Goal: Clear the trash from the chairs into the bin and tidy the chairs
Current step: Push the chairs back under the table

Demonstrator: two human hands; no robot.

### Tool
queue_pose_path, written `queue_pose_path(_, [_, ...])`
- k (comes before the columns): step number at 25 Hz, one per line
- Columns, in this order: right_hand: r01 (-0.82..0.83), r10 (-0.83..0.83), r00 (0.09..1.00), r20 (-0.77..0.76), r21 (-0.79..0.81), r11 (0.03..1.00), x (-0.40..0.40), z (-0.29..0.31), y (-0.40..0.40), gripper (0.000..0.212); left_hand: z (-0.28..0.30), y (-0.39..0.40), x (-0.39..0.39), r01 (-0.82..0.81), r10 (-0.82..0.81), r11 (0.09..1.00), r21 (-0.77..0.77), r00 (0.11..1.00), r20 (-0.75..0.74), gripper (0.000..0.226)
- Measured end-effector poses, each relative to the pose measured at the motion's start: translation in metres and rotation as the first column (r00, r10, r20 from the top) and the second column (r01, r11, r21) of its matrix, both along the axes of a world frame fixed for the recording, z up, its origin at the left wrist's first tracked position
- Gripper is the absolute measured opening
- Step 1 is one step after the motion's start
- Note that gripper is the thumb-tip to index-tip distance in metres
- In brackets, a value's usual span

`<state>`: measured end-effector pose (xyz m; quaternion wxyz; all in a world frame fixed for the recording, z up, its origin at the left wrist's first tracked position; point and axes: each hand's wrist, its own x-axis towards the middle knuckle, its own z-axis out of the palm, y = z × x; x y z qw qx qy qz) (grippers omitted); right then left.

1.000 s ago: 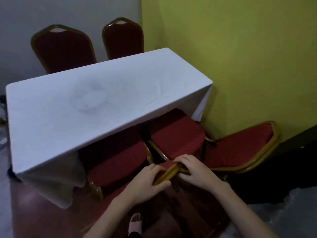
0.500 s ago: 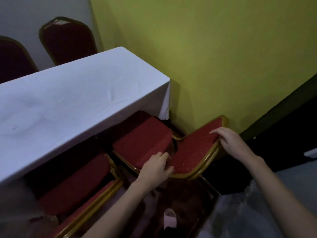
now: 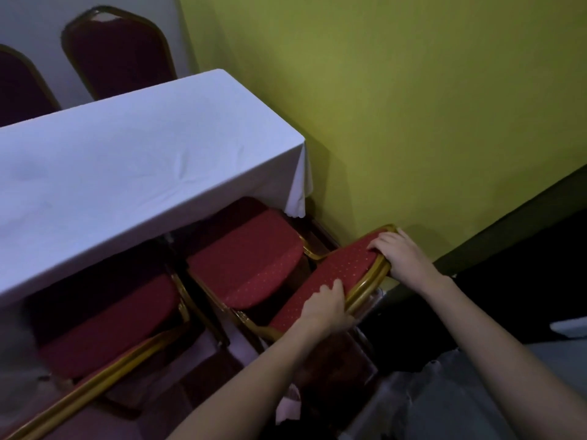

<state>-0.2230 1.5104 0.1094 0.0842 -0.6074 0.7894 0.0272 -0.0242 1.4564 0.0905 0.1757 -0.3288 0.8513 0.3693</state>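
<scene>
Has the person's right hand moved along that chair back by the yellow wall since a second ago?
Yes. The right hand left the neighbouring chair and now grips the chair back near the yellow wall.

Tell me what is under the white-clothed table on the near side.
Two red chair seats are pushed partly under the table. Their front parts are hidden by the tablecloth, so trash lying there cannot be ruled out. Both hands grip the right chair's backrest.

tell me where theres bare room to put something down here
The white tablecloth is bare from the far chair backs to its near edge. The seat tucked under the table corner is bare too. Crowded: the backrest by the yellow wall, gripped by the left hand and right hand.
</scene>
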Motion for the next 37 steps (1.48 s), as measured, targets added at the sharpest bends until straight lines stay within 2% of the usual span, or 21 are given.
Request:
queue_pose_path(6, [-0.006,0.013,0.998,0.065,-0.101,0.995,-0.012,-0.021,0.000,0.042,-0.011,-0.009,0.005,0.026,-0.024,0.999,0.027,0.998,-0.061,0.085])
queue_pose_path(8, [-0.026,0.032,0.999,0.038,-0.162,0.986,-0.015,-0.029,0.002,0.042,-0.008,-0.013,0.007,0.070,-0.071,0.997,-0.006,0.996,-0.056,0.087])
queue_pose_path(11, [-0.126,0.141,0.988,0.069,-0.180,0.975,-0.032,-0.032,-0.006,0.040,-0.009,-0.017,0.009,0.097,-0.098,0.995,-0.023,0.992,-0.081,0.090])
queue_pose_path(15, [-0.326,0.336,0.938,0.080,-0.119,0.938,-0.052,-0.027,-0.031,0.028,-0.003,-0.032,0.007,0.166,-0.164,0.985,-0.038,0.985,0.050,0.094])
queue_pose_path(17, [-0.407,0.419,0.904,0.088,-0.131,0.904,-0.055,-0.025,-0.049,0.027,0.000,-0.045,0.010,0.099,-0.099,0.995,0.001,0.993,0.067,0.091])
queue_pose_path(20, [-0.448,0.467,0.881,0.077,-0.183,0.875,-0.047,-0.026,-0.080,0.038,0.004,-0.067,0.029,-0.095,0.095,0.993,0.069,0.995,0.003,0.083])
queue_pose_path(21, [-0.448,0.468,0.881,0.073,-0.190,0.873,-0.042,-0.026,-0.089,0.040,0.004,-0.069,0.037,-0.162,0.163,0.986,0.036,0.986,-0.032,0.079])
queue_pose_path(23, [-0.425,0.447,0.891,0.074,-0.209,0.881,-0.033,-0.027,-0.103,0.041,-0.002,-0.064,0.048,-0.310,0.295,0.942,-0.132,0.948,-0.119,0.068])
queue_pose_path(26, [-0.376,0.414,0.906,0.090,-0.280,0.883,-0.031,-0.033,-0.106,0.045,-0.025,-0.042,0.051,-0.492,0.442,0.793,-0.359,0.870,-0.216,0.039])
queue_pose_path(29, [-0.360,0.417,0.902,0.114,-0.333,0.871,-0.037,-0.044,-0.105,0.041,-0.040,-0.045,0.051,-0.491,0.424,0.773,-0.402,0.871,-0.248,0.022])
queue_pose_path(33, [-0.361,0.415,0.907,0.075,-0.369,0.856,-0.030,-0.047,-0.127,0.033,-0.038,-0.072,0.059,-0.498,0.404,0.760,-0.417,0.866,-0.296,0.023])
queue_pose_path(37, [-0.337,0.400,0.910,0.108,-0.369,0.866,-0.028,-0.048,-0.139,0.029,-0.036,-0.085,0.059,-0.537,0.443,0.753,-0.381,0.841,-0.311,0.024])
